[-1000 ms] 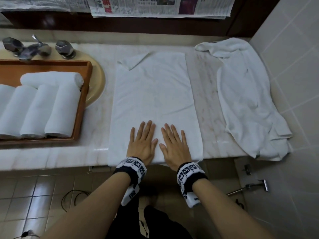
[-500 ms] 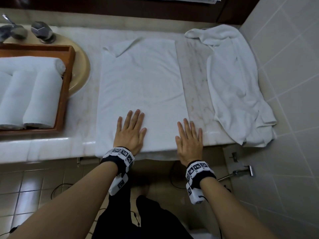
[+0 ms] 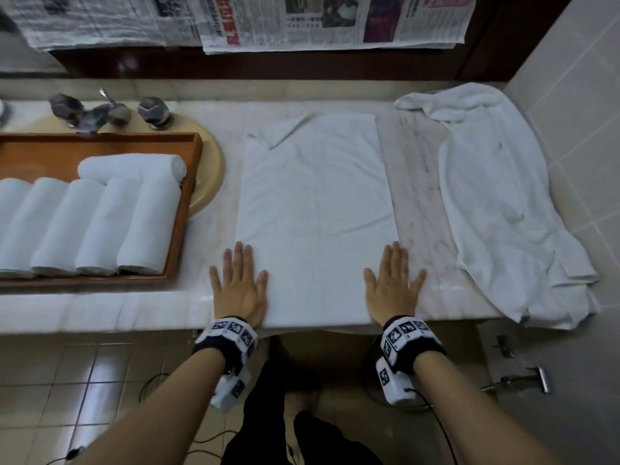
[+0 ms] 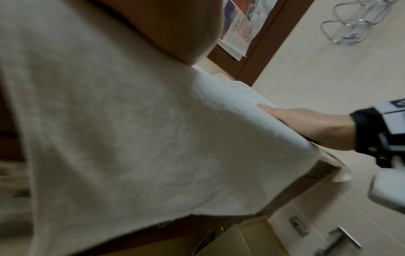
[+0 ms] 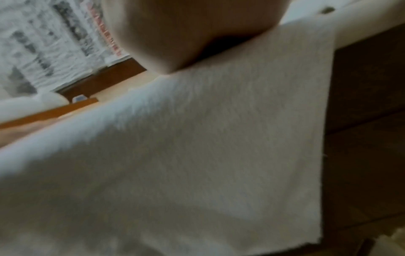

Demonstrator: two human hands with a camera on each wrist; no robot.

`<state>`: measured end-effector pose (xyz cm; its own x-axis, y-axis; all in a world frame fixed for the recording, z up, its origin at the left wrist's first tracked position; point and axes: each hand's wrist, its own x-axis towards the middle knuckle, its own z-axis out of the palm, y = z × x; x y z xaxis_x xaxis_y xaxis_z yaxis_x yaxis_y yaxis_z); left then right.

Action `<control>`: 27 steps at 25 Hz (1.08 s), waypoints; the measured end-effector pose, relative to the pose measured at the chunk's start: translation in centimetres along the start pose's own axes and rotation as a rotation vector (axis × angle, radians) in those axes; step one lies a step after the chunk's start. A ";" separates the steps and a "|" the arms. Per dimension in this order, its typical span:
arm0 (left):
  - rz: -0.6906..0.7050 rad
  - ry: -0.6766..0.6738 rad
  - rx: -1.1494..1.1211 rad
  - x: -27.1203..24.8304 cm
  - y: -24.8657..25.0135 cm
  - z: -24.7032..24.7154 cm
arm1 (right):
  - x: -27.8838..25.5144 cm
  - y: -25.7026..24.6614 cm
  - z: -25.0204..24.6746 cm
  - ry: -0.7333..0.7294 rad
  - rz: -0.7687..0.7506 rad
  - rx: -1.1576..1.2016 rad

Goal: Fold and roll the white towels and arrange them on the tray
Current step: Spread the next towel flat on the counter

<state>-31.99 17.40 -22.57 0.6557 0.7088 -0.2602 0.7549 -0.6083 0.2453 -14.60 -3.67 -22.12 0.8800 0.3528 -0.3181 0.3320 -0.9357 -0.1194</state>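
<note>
A folded white towel (image 3: 315, 209) lies flat on the marble counter (image 3: 416, 203), its near edge hanging over the front. My left hand (image 3: 239, 280) presses flat on its near left corner, fingers straight. At the near right corner my right hand (image 3: 394, 280) lies flat too, fingers spread and partly on the marble. The wrist views show the same towel (image 4: 131, 138) (image 5: 197, 155) close up, and the right hand (image 4: 306, 124) appears in the left wrist view. A wooden tray (image 3: 188, 203) at the left holds several rolled white towels (image 3: 100, 223).
A crumpled white towel (image 3: 503, 203) lies at the counter's right end against the tiled wall. Chrome taps (image 3: 100, 112) and a beige basin rim (image 3: 214, 169) sit behind the tray. Newspaper sheets (image 3: 302, 21) hang above the counter.
Both hands slid apart along the towel's near edge, from side by side at the middle out to its left and right corners, smoothing it.
</note>
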 end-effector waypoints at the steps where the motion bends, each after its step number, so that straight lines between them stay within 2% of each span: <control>1: -0.089 -0.012 -0.014 0.3 -0.2 -0.5 | 0.2 -0.7 -0.6 -0.030 0.073 0.034; 2: -0.120 -0.018 -0.044 0.4 0.9 -0.7 | 0.2 -2.3 -1.1 -0.041 0.058 0.049; 3: -0.074 -0.025 -0.078 0.5 2.7 -0.6 | -0.1 -4.2 -1.1 -0.044 -0.054 0.051; 5: 0.151 -0.099 -0.095 0.7 6.7 0.2 | -0.4 -7.3 -0.5 -0.080 -0.400 -0.004; 6: 0.234 -0.138 -0.080 0.7 7.5 0.3 | -0.2 -7.5 -0.3 -0.107 -0.494 -0.032; 7: 0.242 -0.159 -0.067 1.1 7.2 0.1 | 0.4 -6.6 -0.5 -0.112 -0.494 -0.041; 8: 0.177 -0.144 -0.061 1.8 5.9 -0.2 | 1.4 -5.0 -0.6 -0.099 -0.414 -0.039; 11: -0.185 -0.109 -0.068 4.1 2.8 -2.2 | 4.2 -1.8 -2.8 -0.122 0.054 0.020; 12: -0.204 -0.124 -0.096 4.4 3.6 -2.7 | 4.5 -2.6 -3.7 -0.138 0.121 0.062; 13: -0.120 -0.141 -0.125 4.6 5.4 -2.7 | 4.4 -4.2 -4.1 -0.128 0.079 0.082; 16: 0.294 -0.241 -0.160 4.5 10.7 -1.2 | 4.1 -8.1 -3.0 -0.149 -0.396 0.030; 17: 0.340 -0.252 -0.136 4.9 10.3 -1.2 | 4.5 -7.4 -2.9 -0.172 -0.460 0.012; 18: 0.303 -0.232 -0.107 5.6 8.7 -1.4 | 5.4 -5.8 -3.0 -0.172 -0.426 0.013; 19: 0.205 -0.199 -0.081 6.5 6.8 -1.8 | 6.4 -4.0 -3.1 -0.164 -0.320 0.013; 21: -0.077 -0.137 -0.087 7.9 3.8 -3.1 | 7.9 -1.6 -4.3 -0.181 -0.042 0.020; 22: -0.163 -0.144 -0.121 8.3 3.6 -3.8 | 8.0 -1.6 -4.9 -0.199 0.019 0.026; 23: -0.147 -0.155 -0.159 8.5 4.6 -4.2 | 7.7 -2.6 -5.2 -0.194 -0.006 0.039; 26: 0.233 -0.246 -0.177 7.9 9.3 -3.1 | 6.6 -6.4 -4.0 -0.173 -0.401 0.014; 27: 0.309 -0.267 -0.141 7.7 9.4 -2.7 | 6.3 -6.6 -3.5 -0.195 -0.481 0.000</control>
<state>-19.89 18.10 -19.77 0.8457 0.3721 -0.3826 0.5249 -0.7096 0.4701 -10.01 4.74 -20.03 0.5482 0.7363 -0.3966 0.6836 -0.6677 -0.2948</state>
